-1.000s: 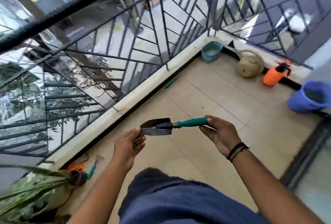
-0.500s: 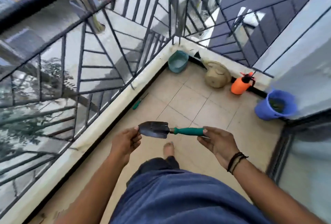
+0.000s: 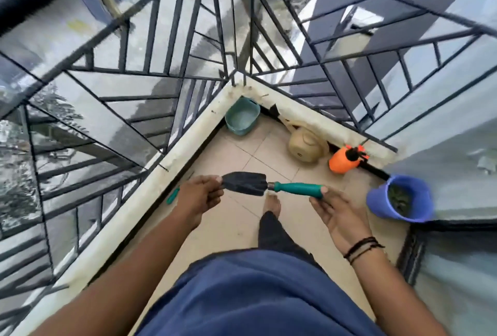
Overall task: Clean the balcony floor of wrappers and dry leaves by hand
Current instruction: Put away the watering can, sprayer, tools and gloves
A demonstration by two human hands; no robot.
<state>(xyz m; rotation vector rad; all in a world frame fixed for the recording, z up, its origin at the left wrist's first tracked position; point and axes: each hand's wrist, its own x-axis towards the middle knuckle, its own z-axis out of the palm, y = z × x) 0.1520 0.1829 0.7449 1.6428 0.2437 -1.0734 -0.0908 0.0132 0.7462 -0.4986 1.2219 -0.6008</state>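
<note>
A garden trowel (image 3: 247, 183) with a black blade and a teal handle is held level above the beige tiled balcony floor (image 3: 236, 230). My left hand (image 3: 199, 195) pinches the tip of the blade. My right hand (image 3: 336, 217) holds the end of the handle, thumb on top and fingers beneath, palm turned up. A blue bucket (image 3: 376, 201) at the right wall holds dark dry plant matter. No wrapper or loose leaf shows on the tiles in view.
In the corner stand a teal basin (image 3: 242, 119), a beige watering can (image 3: 306, 147) and an orange sprayer (image 3: 344, 161). A small green-handled tool (image 3: 172, 195) lies by the pale kerb (image 3: 172, 158) under the black railing (image 3: 150, 99). My bare foot (image 3: 271, 202) is below the trowel.
The view has swung right and moved toward the balcony corner; the potted plant at the lower left has left the frame. Both hands keep the same hold on the trowel.
</note>
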